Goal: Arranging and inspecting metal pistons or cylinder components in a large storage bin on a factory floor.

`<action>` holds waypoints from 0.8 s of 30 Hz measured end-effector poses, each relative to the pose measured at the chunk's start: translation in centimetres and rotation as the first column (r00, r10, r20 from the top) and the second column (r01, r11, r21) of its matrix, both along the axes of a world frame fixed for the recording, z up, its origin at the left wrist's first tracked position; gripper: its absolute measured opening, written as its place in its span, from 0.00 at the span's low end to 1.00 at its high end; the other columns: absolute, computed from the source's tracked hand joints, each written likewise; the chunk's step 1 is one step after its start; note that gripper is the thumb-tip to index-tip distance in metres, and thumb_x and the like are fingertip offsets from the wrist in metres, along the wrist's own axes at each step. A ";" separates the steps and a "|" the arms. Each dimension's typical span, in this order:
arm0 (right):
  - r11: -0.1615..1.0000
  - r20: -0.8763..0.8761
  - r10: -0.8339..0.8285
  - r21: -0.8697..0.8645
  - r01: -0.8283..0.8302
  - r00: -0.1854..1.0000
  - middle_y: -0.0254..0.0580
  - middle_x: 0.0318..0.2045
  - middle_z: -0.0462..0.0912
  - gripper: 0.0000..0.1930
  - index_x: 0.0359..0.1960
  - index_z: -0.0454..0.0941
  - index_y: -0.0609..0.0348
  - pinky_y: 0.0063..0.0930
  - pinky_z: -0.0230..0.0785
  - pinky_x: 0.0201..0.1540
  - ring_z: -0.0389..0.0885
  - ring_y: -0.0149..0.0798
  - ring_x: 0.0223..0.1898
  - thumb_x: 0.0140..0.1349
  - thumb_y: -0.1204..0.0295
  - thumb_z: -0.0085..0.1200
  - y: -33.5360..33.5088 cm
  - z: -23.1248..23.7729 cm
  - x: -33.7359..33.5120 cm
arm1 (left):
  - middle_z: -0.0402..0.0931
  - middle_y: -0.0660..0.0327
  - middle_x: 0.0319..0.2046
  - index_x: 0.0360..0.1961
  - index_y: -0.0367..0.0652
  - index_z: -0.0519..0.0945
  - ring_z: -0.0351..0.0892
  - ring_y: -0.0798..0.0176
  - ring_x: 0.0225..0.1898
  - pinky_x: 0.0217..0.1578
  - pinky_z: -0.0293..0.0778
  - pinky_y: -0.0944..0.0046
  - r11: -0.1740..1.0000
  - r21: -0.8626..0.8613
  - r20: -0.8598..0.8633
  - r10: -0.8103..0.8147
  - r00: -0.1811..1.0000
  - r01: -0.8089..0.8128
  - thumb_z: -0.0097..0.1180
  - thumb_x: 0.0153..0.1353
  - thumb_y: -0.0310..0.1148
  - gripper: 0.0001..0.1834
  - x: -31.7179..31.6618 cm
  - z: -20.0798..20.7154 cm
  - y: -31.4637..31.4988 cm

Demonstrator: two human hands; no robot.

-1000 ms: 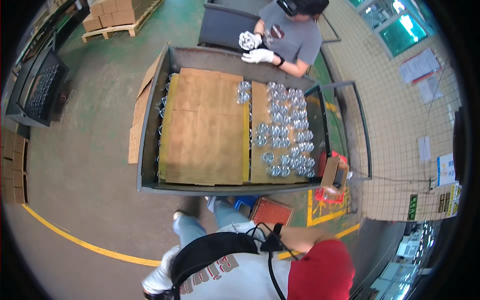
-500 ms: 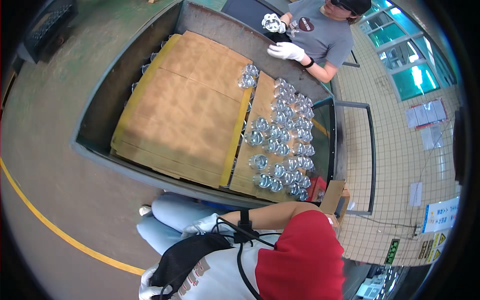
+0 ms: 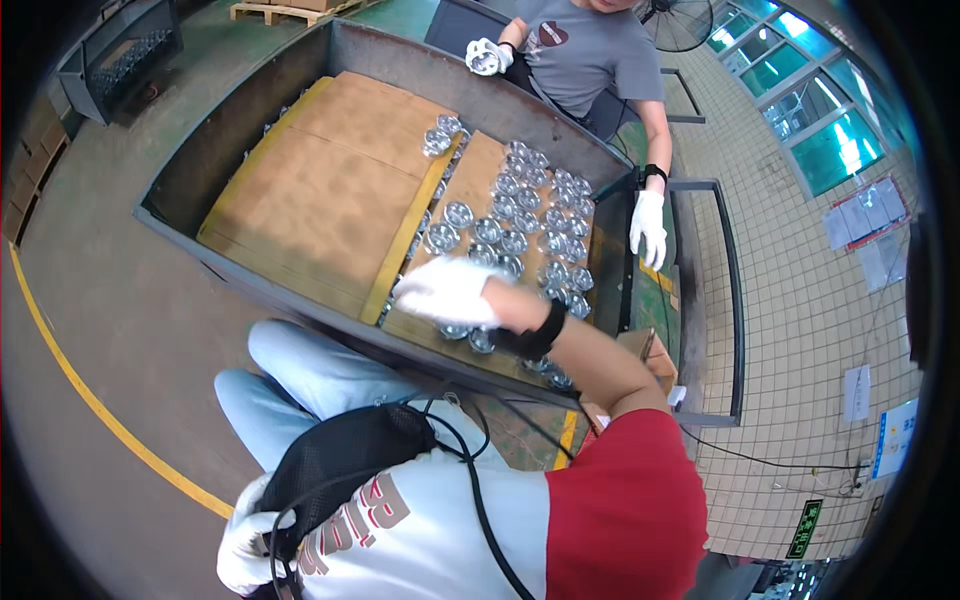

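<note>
My right hand, in a white glove, reaches over the near right part of a large metal bin. It is smeared by motion, so its fingers and anything in them cannot be made out. Beneath and beside it stand rows of shiny round metal parts on a cardboard sheet. Low at my left side is my left hand, also white-gloved, its fingers curled against the edge of a black mesh pouch. What those fingers hold is hidden.
Brown cardboard with yellow edge strips covers the bin's left part. Across the bin, a co-worker grips a metal part; their other gloved hand hangs by the right end. A metal frame and cardboard box stand at right.
My right hand has swung up from my lap to over the metal parts. The co-worker's free hand has dropped past the bin's right end. The view has shifted.
</note>
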State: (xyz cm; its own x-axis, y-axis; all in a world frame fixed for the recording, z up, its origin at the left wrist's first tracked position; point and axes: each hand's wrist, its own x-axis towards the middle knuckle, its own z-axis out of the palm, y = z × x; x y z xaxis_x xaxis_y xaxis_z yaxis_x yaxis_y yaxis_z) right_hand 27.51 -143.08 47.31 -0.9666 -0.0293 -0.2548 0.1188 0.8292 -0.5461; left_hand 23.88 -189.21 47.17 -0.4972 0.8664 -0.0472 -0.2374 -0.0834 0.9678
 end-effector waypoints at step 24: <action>0.563 0.126 -0.759 0.619 0.548 0.638 0.60 0.42 0.82 0.25 0.38 0.83 0.65 0.42 0.75 0.49 0.82 0.56 0.45 0.54 0.51 0.61 2.2 -0.1 23.1 | 0.65 0.42 0.61 0.40 0.42 0.83 0.70 0.45 0.61 0.61 0.65 0.52 0.989 0.051 -0.182 -0.124 0.975 0.135 0.77 0.37 0.28 0.24 1.1 -1.5 5.3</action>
State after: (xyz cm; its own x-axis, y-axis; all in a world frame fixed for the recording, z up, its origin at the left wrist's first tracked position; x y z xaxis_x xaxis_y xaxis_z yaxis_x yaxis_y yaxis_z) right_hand 50.63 -140.84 47.19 -0.4953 0.8006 -0.3372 0.8255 0.5547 0.1043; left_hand 24.98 -183.92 45.68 -0.3759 0.9225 0.0881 -0.0744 -0.1248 0.9894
